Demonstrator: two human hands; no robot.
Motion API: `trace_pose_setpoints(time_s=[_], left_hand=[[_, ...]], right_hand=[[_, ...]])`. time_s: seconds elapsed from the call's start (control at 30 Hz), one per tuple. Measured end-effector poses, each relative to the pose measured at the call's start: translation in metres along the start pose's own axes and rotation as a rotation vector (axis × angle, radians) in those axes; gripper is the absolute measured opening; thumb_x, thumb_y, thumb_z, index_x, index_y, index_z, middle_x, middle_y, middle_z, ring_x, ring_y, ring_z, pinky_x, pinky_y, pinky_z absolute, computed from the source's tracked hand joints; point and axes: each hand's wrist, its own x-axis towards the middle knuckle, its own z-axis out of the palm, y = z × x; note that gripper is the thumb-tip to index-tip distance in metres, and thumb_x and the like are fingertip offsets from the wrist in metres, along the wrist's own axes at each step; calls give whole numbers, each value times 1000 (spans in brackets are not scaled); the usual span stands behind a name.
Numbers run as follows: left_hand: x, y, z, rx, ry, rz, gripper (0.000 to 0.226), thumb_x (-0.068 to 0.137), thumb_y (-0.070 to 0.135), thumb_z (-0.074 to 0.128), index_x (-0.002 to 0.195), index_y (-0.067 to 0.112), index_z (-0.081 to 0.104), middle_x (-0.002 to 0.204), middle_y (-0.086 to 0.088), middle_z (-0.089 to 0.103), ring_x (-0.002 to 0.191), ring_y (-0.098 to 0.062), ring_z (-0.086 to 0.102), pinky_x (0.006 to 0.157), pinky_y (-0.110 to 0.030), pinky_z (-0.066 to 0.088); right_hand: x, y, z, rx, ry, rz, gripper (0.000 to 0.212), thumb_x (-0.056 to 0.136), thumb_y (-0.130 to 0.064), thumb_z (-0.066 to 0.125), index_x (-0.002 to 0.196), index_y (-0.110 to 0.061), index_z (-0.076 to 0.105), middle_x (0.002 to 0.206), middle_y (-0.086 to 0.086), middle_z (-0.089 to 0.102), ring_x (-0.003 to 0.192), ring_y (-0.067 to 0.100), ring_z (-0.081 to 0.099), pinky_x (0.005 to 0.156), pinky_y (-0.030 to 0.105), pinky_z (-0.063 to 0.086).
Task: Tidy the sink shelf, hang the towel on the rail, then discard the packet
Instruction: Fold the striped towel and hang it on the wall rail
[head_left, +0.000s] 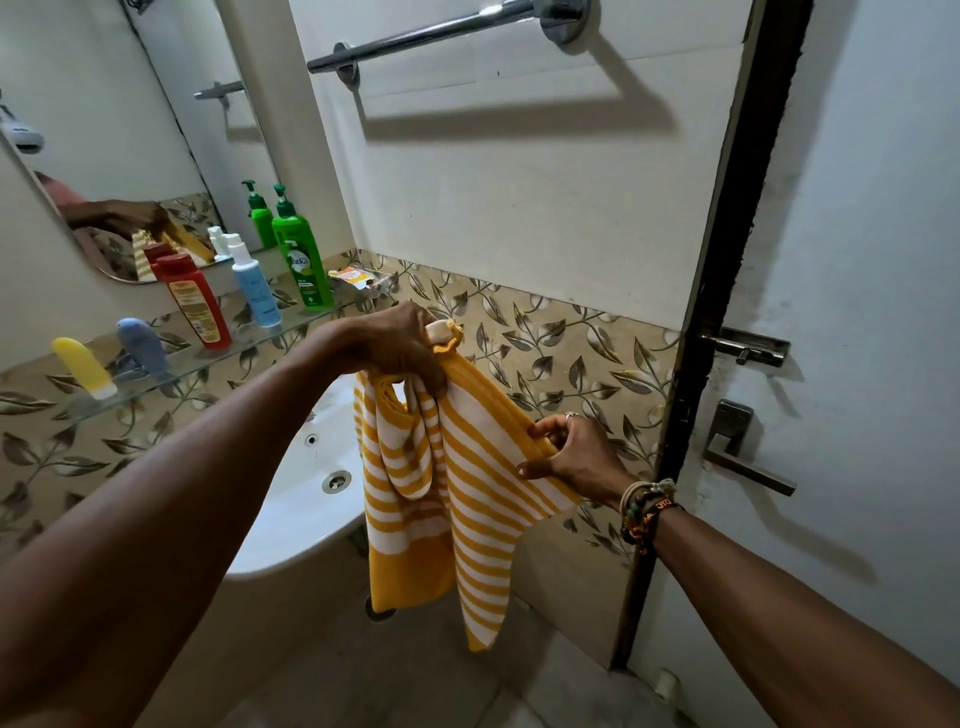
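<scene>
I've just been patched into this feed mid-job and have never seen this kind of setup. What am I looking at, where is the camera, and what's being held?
There is no machine here: a person works with bare hands, and the single picture comes from a wide-angle camera worn on their head, looking forward and down. The left hand grips a bunched top corner of a yellow-and-white striped towel, and the right hand pinches its edge lower down, so the towel hangs between them over the white sink. The towel rail on the wall above is bare. On the glass shelf stand a red bottle, a blue-and-white spray bottle and a green pump bottle, with two small tubes at the left end. An orange packet lies beyond the shelf's far end.
</scene>
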Motion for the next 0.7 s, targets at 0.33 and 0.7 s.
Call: trace_pose_setpoints(time_s=[0.33, 0.7], left_hand=[[-3, -8, -4, -58, 115, -67, 49, 60, 18, 89, 102, 9, 66, 100, -10, 71, 94, -28, 67, 85, -42, 58], [7, -51, -4, 288, 133, -166, 44, 58, 51, 87, 76, 28, 54, 78, 3, 62, 70, -11, 60, 51, -21, 41]], right_hand=[[-4, 8, 4, 42, -251, 8, 38, 71, -32, 85, 100, -14, 69, 103, 2, 71, 92, 16, 71, 82, 35, 60], [-7, 3, -3, -286, -10, -91, 8, 97, -26, 54, 103, -28, 50, 89, 5, 68, 79, 24, 66, 73, 49, 58]])
